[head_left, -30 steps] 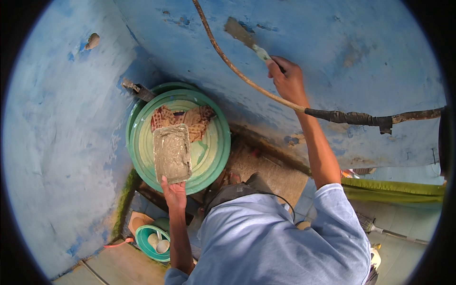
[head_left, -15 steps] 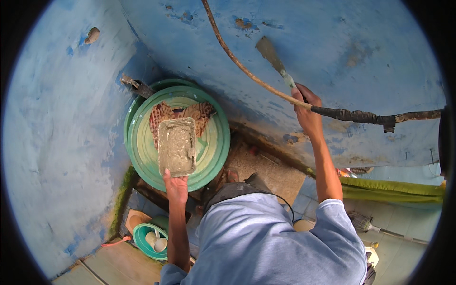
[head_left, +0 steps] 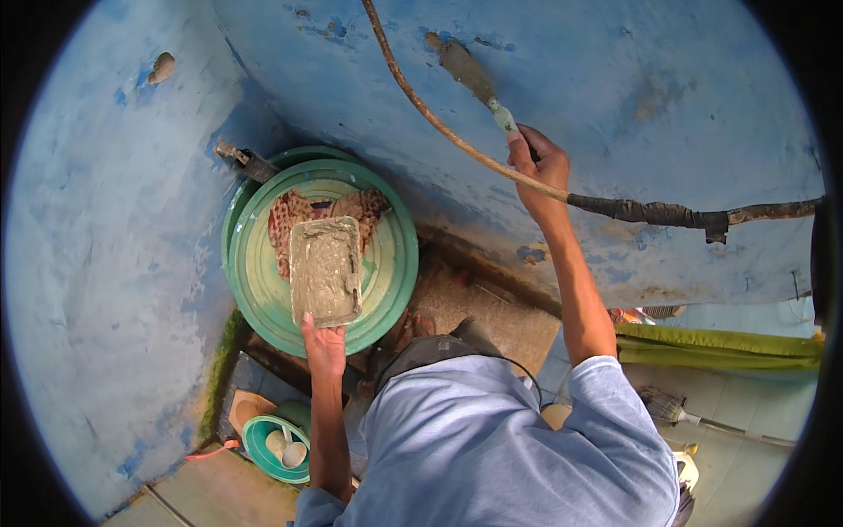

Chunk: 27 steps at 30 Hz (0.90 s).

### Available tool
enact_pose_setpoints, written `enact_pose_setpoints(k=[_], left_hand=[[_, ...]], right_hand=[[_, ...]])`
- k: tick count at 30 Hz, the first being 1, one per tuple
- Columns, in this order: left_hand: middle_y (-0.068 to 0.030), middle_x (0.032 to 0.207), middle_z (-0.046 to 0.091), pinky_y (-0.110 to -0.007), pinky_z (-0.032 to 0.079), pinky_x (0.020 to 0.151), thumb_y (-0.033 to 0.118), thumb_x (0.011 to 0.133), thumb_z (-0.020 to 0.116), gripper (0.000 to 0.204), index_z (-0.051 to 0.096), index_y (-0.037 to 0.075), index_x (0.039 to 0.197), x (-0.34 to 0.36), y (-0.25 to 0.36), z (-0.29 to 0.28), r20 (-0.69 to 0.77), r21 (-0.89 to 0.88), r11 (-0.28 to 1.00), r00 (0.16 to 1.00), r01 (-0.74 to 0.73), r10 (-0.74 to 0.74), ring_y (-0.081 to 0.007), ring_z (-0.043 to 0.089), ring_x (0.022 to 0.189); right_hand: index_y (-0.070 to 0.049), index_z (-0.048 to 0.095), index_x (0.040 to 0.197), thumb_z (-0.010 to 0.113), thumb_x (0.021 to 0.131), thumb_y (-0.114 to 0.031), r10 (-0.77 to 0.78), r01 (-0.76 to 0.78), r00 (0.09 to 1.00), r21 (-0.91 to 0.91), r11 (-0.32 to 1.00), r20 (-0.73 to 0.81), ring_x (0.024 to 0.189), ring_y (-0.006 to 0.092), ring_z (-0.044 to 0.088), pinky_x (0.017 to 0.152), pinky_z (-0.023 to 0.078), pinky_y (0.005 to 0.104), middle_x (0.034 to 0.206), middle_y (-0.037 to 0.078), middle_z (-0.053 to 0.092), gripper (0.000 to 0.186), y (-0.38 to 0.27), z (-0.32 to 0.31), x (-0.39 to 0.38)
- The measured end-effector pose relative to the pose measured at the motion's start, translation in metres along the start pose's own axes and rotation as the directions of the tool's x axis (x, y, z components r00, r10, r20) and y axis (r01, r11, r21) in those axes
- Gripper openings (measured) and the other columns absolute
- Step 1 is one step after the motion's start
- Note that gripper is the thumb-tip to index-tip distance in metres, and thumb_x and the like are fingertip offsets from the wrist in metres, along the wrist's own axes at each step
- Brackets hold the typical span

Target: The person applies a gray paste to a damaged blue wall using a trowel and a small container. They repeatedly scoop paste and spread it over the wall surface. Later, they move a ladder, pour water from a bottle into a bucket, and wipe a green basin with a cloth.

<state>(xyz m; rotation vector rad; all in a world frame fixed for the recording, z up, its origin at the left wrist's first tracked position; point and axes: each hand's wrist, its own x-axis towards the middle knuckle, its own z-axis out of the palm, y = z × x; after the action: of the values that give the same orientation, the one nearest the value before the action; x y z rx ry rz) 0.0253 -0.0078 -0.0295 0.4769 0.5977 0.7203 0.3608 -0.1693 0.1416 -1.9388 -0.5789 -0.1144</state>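
My left hand [head_left: 325,345] grips the near edge of a rectangular container of wet grey mortar [head_left: 325,270], thumb on its rim. The container is over a round green lid [head_left: 393,263], with a patterned reddish cloth [head_left: 287,218] partly hidden behind it. My right hand [head_left: 543,167] is closed round the pale handle of a putty knife [head_left: 470,73]. The blade lies at the blue wall, its tip by a brown patch of chipped paint. Whether the blade presses on the wall I cannot tell.
A brown cable [head_left: 420,107], partly wrapped in black tape [head_left: 632,212], crosses in front of the wall by my right forearm. A pipe end [head_left: 248,162] juts from the corner. Low left stands a green bucket [head_left: 255,439] with scoops; a green cloth [head_left: 702,350] hangs at right.
My right hand has moved up and left with the putty knife, bringing its blade to the chipped patch. My left hand and the mortar container have hardly moved.
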Motion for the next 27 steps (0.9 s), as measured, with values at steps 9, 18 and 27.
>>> enact_pose_setpoints(k=[9,18,27], left_hand=[[-0.0102,0.145,0.038,-0.045,0.037,0.108,0.032,0.094,0.055,0.062,0.029,0.006,0.144,0.003,-0.005,0.004,0.011,-0.004,1.0,1.0,0.029,-0.029,-0.0269,0.041,0.131],[-0.0105,0.146,0.038,-0.046,0.037,0.108,0.031,0.094,0.055,0.062,0.029,0.007,0.144,0.001,-0.006,0.004,0.012,-0.009,1.0,1.0,0.015,-0.015,-0.0274,0.041,0.131],[-0.0129,0.145,0.037,-0.047,0.035,0.109,0.03,0.093,0.056,0.064,0.027,0.005,0.144,0.009,-0.001,-0.011,-0.012,-0.003,1.0,1.0,-0.007,0.007,-0.029,0.04,0.132]], right_hand=[[0.003,0.067,0.104,0.059,0.093,-0.027,-0.091,0.091,0.996,-0.035,0.995,0.002,0.06,0.0098,0.051,0.054,0.041,0.0284,0.065,0.004,0.057,0.033,-0.007,0.009,0.017],[0.002,0.067,0.104,0.058,0.092,-0.024,-0.101,0.102,0.994,-0.003,0.995,0.043,0.057,0.0137,0.051,0.056,0.043,0.0305,0.063,0.007,0.056,0.031,-0.014,0.015,0.024],[0.003,0.066,0.104,0.057,0.092,-0.023,0.058,-0.018,0.951,-0.131,0.991,0.305,0.06,0.0184,0.053,0.061,0.045,0.0322,0.068,0.013,0.06,0.029,0.042,0.016,-0.037]])
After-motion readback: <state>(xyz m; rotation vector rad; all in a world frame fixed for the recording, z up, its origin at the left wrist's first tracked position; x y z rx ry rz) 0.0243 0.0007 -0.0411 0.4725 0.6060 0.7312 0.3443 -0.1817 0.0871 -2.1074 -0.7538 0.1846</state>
